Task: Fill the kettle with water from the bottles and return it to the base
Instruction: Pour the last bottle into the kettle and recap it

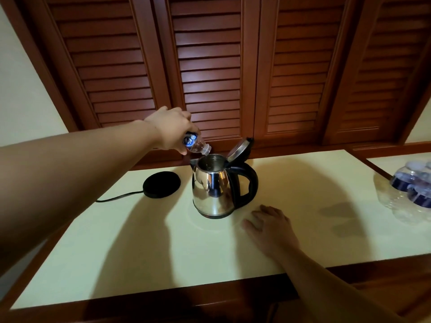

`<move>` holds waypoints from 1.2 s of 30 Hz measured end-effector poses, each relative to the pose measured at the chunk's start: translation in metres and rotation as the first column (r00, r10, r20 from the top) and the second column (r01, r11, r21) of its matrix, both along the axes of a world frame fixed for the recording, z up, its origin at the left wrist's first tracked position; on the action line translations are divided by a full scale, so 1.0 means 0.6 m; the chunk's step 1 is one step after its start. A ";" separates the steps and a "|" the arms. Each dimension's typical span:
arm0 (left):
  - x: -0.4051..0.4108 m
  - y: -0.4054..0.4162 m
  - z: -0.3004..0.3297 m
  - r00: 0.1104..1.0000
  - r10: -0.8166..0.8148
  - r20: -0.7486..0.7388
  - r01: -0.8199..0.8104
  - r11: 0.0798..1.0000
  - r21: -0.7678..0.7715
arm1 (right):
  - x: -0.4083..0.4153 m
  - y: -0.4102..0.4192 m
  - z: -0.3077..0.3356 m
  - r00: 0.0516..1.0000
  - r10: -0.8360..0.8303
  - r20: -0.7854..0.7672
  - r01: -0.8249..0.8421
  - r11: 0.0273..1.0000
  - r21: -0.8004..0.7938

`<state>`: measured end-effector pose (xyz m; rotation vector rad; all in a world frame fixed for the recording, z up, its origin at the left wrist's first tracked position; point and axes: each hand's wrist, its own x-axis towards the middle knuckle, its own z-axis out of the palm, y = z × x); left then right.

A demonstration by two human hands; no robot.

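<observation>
Pour step: left hand [171, 129] grip wraps bottle [195, 145], tipped neck-down over open kettle [215, 187]. Right hand [270, 226] flat on desk [140, 241] beside kettle, holding nothing. Next, likely: drain bottle, shut lid [240, 149], move kettle onto base [162, 184] left of it.

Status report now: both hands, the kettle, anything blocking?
Left hand grips bottle, tipped over open kettle. Right hand flat on counter. Kettle off base; path between clear.

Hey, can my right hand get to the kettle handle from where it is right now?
Probably yes. The right hand rests open on the table just in front of the handle, which faces that side, and nothing lies between them. The left hand is tipping the bottle over the kettle's far side.
</observation>
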<state>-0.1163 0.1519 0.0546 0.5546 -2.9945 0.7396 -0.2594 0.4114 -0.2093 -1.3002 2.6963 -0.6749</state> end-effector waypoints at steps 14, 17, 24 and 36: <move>0.145 0.034 -0.159 0.850 0.291 -0.438 0.066 0.768 0.638 | 0.011 0.006 0.027 0.996 0.079 0.048 -0.078 0.997 -0.007; 0.180 0.061 -0.204 0.804 0.351 -0.480 0.152 0.658 0.737 | 0.041 -0.003 0.065 0.979 0.104 0.176 -0.065 0.975 -0.213; 0.205 0.120 -0.269 0.818 0.224 -0.529 0.268 0.666 0.696 | 0.127 -0.014 0.173 0.942 0.270 0.199 -0.154 0.875 -0.459; 0.187 0.151 -0.292 0.860 0.093 -0.502 0.371 0.561 0.740 | 0.159 0.045 0.188 0.939 0.307 0.156 -0.229 0.895 -0.383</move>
